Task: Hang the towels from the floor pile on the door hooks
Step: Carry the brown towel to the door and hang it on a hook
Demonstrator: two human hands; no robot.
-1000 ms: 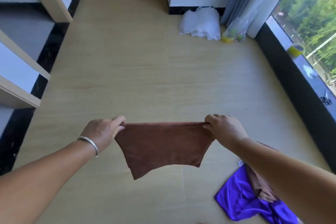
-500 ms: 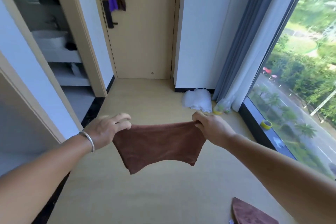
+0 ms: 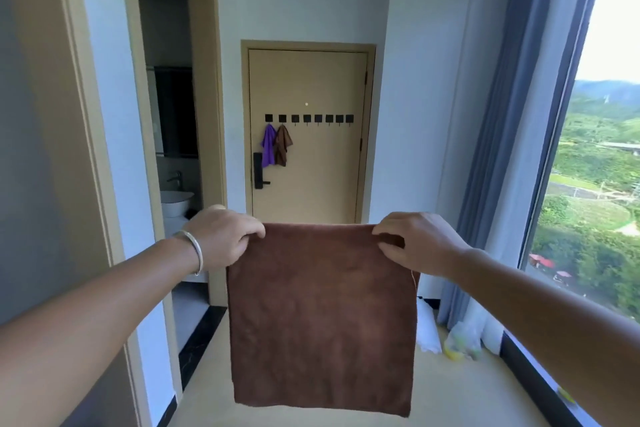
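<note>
A brown towel (image 3: pixel 322 319) hangs flat in front of me, held up by its two top corners. My left hand (image 3: pixel 221 236) pinches the left corner and my right hand (image 3: pixel 419 239) pinches the right one. Far ahead is a beige door (image 3: pixel 311 177) with a row of several black hooks (image 3: pixel 309 119). A purple towel (image 3: pixel 267 146) and a brown towel (image 3: pixel 283 146) hang side by side from the two leftmost hooks. The other hooks are bare. The floor pile is out of view.
An open doorway on the left shows a bathroom with a white basin (image 3: pixel 175 201). A white bundle (image 3: pixel 427 329) and a plastic bag (image 3: pixel 462 343) lie on the floor by the blue curtain (image 3: pixel 491 166). A tall window (image 3: pixel 595 184) runs along the right.
My view has swung up from the floor to the door. Both hands lifted the brown towel, which now hangs full length instead of bunched. The floor pile has left the view.
</note>
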